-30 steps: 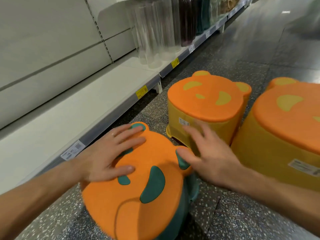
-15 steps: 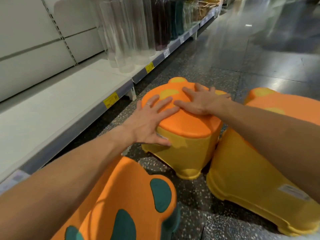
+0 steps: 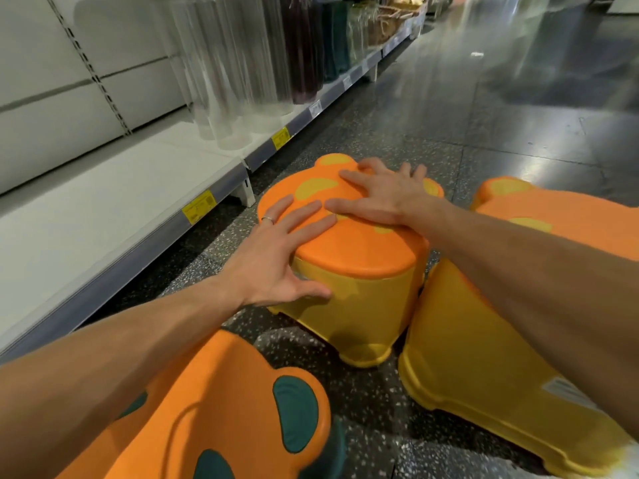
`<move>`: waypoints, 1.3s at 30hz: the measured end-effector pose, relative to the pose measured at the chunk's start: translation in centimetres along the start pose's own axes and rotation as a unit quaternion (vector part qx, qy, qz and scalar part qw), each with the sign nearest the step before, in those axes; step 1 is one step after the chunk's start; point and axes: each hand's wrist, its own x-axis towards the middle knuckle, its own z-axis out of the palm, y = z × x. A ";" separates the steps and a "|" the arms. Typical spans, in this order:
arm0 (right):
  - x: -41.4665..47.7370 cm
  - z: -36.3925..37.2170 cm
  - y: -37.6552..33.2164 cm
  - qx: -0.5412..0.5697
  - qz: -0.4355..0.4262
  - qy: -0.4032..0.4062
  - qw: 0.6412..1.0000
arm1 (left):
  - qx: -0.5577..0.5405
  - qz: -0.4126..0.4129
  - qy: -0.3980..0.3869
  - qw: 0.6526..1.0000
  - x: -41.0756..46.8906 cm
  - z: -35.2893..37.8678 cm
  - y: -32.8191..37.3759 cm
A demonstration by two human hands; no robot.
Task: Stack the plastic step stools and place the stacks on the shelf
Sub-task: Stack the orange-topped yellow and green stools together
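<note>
Still both hands, left hand (image 3: 276, 257) and right hand (image 3: 383, 195), spread flat on the yellow stool (image 3: 359, 257), gripping nothing.

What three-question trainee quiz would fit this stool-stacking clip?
1. True or false: both hands rest on the middle stool.
2. How many stools show? A) two B) three C) four
3. Fill in: the stool nearest the camera has ___ patches.

Key: 1. True: left hand and right hand lie spread on its orange top. 2. B, counting the right-side stool. 3. Green.
</note>
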 end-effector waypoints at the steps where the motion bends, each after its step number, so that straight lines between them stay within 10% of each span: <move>1: -0.2 -0.4 -0.1 0.009 -0.007 0.008 1.000 | 0.005 0.003 0.013 1.000 -0.2 -0.5 0.1; 21: -14.3 -24.2 0.3 -0.079 -0.120 0.338 0.930 | 0.157 0.040 0.302 0.939 -1.6 -16.5 16.5; 30: -25.1 -32.6 6.9 -0.132 -0.063 0.327 0.934 | 0.083 0.077 0.351 0.930 1.5 -19.3 28.3; 39: -27.8 -27.7 14.5 -0.070 0.030 0.131 0.988 | -0.020 0.077 0.223 0.972 3.5 -13.7 33.8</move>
